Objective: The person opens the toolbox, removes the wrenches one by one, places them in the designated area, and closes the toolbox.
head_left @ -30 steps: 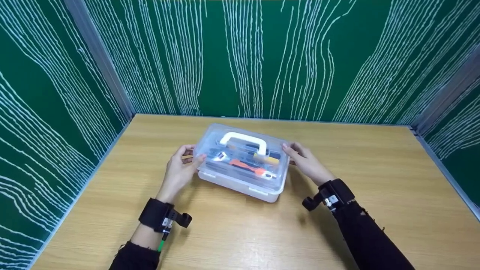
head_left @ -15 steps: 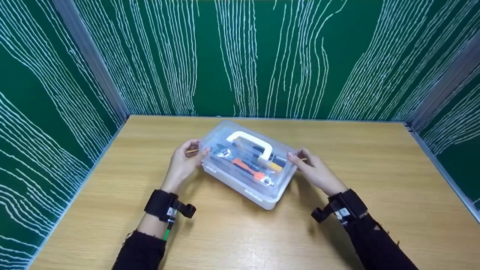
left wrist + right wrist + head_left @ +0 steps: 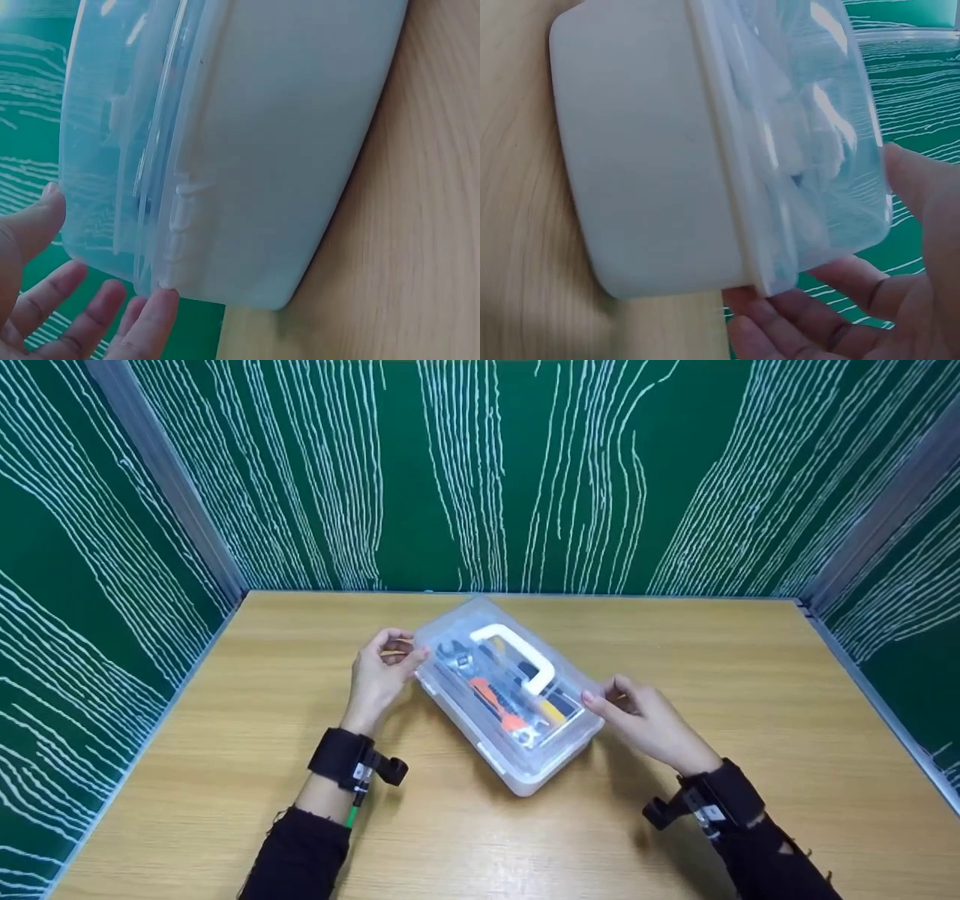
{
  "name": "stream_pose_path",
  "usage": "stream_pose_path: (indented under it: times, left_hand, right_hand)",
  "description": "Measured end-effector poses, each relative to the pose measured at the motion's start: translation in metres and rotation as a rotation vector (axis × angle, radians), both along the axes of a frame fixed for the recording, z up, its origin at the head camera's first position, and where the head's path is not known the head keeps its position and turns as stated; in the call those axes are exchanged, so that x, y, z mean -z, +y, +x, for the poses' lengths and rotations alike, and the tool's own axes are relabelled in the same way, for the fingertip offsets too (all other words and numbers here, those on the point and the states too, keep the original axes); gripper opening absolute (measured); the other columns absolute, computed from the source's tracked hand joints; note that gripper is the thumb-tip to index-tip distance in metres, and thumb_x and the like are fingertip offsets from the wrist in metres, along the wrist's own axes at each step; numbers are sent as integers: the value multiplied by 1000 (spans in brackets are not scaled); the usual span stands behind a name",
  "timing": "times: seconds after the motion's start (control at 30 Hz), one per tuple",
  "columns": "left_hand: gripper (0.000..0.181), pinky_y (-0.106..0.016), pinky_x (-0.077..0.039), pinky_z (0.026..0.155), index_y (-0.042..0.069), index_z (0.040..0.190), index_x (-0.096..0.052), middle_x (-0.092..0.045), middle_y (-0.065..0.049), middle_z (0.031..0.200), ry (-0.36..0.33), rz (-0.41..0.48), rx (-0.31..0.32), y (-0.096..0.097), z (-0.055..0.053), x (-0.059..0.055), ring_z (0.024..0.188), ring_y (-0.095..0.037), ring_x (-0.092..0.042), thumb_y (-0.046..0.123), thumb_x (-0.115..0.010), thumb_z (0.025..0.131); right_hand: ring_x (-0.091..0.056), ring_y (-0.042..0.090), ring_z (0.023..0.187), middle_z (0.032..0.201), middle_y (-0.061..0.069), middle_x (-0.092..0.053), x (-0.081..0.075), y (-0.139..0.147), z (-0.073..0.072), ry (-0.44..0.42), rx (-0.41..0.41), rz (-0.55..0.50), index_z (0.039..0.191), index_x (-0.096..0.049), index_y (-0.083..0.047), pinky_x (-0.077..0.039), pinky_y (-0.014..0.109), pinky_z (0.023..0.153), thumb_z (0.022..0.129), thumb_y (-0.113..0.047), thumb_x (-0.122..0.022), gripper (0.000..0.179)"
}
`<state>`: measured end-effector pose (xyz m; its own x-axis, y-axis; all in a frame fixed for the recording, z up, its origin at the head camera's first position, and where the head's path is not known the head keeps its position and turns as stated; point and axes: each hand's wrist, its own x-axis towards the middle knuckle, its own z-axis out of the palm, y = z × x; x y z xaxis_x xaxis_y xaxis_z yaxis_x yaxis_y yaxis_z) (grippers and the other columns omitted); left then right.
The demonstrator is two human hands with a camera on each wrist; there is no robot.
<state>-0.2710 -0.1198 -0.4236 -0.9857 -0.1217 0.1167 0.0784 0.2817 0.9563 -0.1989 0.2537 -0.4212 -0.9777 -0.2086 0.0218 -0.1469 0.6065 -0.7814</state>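
Fingers of left hand [image 3: 382, 671] and right hand [image 3: 651, 721] grip a clear-lidded white plastic toolbox [image 3: 517, 690], slim orange tool [image 3: 491, 695] inside, near the far edge of the wooden desk [image 3: 750, 682].

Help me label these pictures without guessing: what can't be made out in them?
Head view: exact kind of orange tool; small, veiled by the translucent lid.
Left wrist view: inside of the white base; its opaque wall hides it.
Left wrist view: rest of the left hand; left and bottom edges cut it.
Right wrist view: shapes beneath the lid; cloudy plastic blurs them.
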Motion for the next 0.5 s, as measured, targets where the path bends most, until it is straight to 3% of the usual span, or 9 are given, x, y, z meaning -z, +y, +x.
stream_pose_path:
  times: [0.23, 0.4, 0.5]
  left_hand:
    - [38, -43, -55, 110, 8, 126, -68, -70, -14, 127, -10, -48, 63, 11, 2, -5, 124, -30, -67, 26, -84, 96]
    - [42, -45, -55, 111, 8, 130, -68, -71, -16, 132, -8, -60, 98, 20, 4, -6, 126, -33, -68, 27, -84, 96]
    - [46, -43, -60, 105, 8, 135, -68, -72, -17, 131, -11, -61, 127, 26, 6, -7, 122, -32, -71, 26, -83, 96]
  right_hand:
    - [-68, 20, 90, 103, 10, -75, -4, 5, 10, 18, -47, 25, 104, -69, -5, -58, 24, 78, 104, -43, -70, 38]
    - [-67, 19, 88, 98, 7, -74, -5, 6, 14, 27, -72, 36, 98, -71, -8, -58, 24, 77, 100, -43, -76, 36]
    - [-67, 18, 86, 92, 3, -75, -7, 6, 18, 27, -93, 59, 92, -72, -11, -58, 24, 76, 98, -44, -78, 34]
